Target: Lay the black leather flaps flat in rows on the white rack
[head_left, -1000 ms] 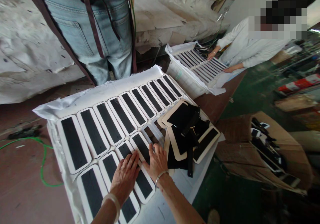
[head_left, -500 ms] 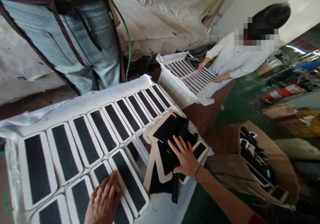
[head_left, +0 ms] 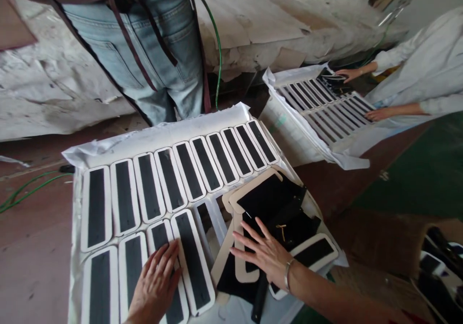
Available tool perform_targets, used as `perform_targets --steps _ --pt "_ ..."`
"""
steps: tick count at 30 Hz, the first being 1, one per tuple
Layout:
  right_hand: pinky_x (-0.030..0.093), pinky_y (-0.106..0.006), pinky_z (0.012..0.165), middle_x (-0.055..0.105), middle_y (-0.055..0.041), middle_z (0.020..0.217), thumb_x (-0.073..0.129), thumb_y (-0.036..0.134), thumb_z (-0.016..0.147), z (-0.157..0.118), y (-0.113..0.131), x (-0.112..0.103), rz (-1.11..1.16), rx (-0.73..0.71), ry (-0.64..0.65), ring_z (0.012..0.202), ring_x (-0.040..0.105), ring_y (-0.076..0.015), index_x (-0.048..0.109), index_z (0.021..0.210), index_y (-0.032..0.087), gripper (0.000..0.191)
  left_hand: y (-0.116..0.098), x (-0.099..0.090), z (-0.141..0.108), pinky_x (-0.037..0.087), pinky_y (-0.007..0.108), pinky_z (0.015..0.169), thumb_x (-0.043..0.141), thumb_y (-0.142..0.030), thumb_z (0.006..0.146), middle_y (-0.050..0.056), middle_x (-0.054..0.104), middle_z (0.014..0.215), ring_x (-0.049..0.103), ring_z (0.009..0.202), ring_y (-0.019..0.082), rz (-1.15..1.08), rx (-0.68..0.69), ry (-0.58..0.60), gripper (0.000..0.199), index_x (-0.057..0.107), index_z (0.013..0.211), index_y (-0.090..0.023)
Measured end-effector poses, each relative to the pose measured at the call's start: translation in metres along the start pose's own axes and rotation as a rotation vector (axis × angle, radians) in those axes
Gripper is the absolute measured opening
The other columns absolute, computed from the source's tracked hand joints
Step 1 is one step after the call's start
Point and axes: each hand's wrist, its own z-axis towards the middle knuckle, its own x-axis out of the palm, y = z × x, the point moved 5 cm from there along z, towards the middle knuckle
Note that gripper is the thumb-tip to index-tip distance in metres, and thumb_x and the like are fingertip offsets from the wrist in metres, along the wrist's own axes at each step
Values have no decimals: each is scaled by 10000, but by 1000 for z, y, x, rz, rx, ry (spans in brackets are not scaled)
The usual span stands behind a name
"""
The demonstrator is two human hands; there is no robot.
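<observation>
Panels point(head_left: 125, 196) with white rims and black centres lay in two rows on the cloth-covered surface point(head_left: 159, 138). The left hand point(head_left: 154, 283) rested palm down on the near row, its fingers close together and reaching the edge of the row's rightmost panel point(head_left: 193, 261). The right hand point(head_left: 264, 254) was spread wide over a loose pile point(head_left: 269, 201) of black pieces with beige rims, right of that panel; whether its palm touched them could not be told. A bracelet point(head_left: 287, 275) circled the right wrist. Beyond, a person in a white top point(head_left: 434, 63) had both hands at a second panel-filled tray point(head_left: 300, 126).
</observation>
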Motion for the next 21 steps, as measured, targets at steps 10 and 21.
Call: perform_targets --steps 10,21 --pt "-111 -735 1072 508 -173 1300 926 388 464 62 -29 -40 -285 -187 67 1373 226 -389 527 1208 142 878 0 0 -7 277 378 1111 521 -351 890 4 459 1474 393 1328 224 96 -47 31 485 516 1339 -167" --pt "259 -462 978 556 27 819 963 363 473 14 17 -160 -269 -234 -102 815 497 -182 522 852 181 609 4 -3 -7 266 386 1097 516 -331 864 -2 484 1454 399 1315 219 73 -78 -22 487 533 1325 -173"
